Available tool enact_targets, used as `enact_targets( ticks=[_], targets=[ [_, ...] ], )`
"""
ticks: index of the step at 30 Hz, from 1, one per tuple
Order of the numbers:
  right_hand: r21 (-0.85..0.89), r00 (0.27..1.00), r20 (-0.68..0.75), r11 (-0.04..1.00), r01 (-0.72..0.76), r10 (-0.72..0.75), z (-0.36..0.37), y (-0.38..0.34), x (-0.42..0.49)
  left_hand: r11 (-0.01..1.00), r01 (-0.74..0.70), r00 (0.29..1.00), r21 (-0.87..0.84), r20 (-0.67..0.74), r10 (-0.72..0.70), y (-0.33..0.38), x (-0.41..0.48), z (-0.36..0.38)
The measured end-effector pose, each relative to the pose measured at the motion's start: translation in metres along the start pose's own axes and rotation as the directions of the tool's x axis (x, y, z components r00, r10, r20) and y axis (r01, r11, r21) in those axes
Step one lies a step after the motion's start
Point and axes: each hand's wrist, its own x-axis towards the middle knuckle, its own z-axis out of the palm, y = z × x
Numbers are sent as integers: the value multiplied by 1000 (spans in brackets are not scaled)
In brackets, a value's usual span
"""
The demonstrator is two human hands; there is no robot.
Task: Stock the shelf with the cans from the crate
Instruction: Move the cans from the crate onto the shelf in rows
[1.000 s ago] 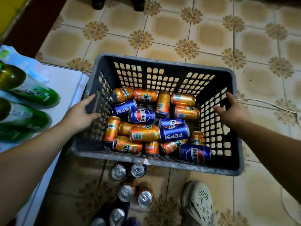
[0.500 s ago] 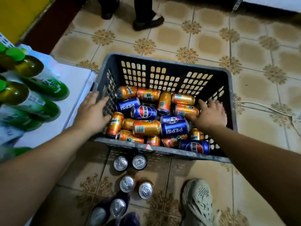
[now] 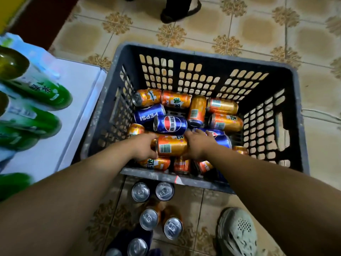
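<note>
in the dark crate (image 3: 208, 54) on the floor, the left hand (image 3: 145, 146) and right hand (image 3: 198, 143) wrap their fingers around one orange can (image 3: 171, 145) atop the pile, so picking is on, and next it needs lifting out toward the shelf.
</note>
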Motion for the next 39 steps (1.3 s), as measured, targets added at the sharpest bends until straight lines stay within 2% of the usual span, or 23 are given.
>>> enact_targets(
  ticks=[2, 5, 9, 13, 14, 17, 19, 21, 24, 27, 29, 33, 36, 39],
  targets=[
    [93, 999, -34, 995, 29, -26, -4, 1, -1, 998, 4, 1000, -63, -6, -4, 0, 4, 2],
    [407, 997, -74, 911, 65, -38, -22, -3, -19, 983, 23, 1000, -180, -15, -26, 1, -1, -1],
    [706, 997, -61, 705, 69, -37, -66, -19, -60, 900, -5, 998, -436, -57, -22, 11, -34, -19],
    [890, 987, -102, 431, 146, -122, -117, -43, -113, 785, -83, 996, -614, -82, 42, 25, -97, -46],
    [904, 982, -131, 390, 174, -135, -126, -49, -122, 767, -100, 994, -634, -103, 43, 28, -112, -51],
    [917, 953, -288, 258, 303, -96, -146, -82, -157, 706, -206, 953, -678, -304, -13, 38, -173, -64],
    [901, 921, -389, 217, 376, 17, -156, -115, -182, 674, -290, 876, -679, -472, -98, 50, -214, -73],
    [849, 868, -490, 269, 454, 83, -171, -155, -217, 649, -366, 804, -667, -577, -140, 58, -262, -81],
    [774, 804, -589, 342, 533, 80, -199, -201, -270, 600, -441, 760, -668, -633, -147, 53, -331, -90],
    [712, 758, -651, 323, 624, -28, -227, -236, -331, 509, -522, 723, -685, -671, -162, 42, -407, -99],
    [647, 703, -705, 323, 691, -93, -240, -261, -367, 488, -565, 693, -665, -704, -157, 35, -454, -101],
    [561, 630, -741, 301, 771, -233, -256, -317, -440, 525, -605, 597, -598, -778, -198, 17, -547, -92],
    [515, 582, -741, 271, 813, -336, -256, -357, -482, 539, -612, 569, -579, -795, -209, 1, -606, -77],
    [474, 542, -724, 263, 840, -427, -245, -400, -515, 606, -541, 545, -583, -792, -275, -21, -663, -58]
  ],
)
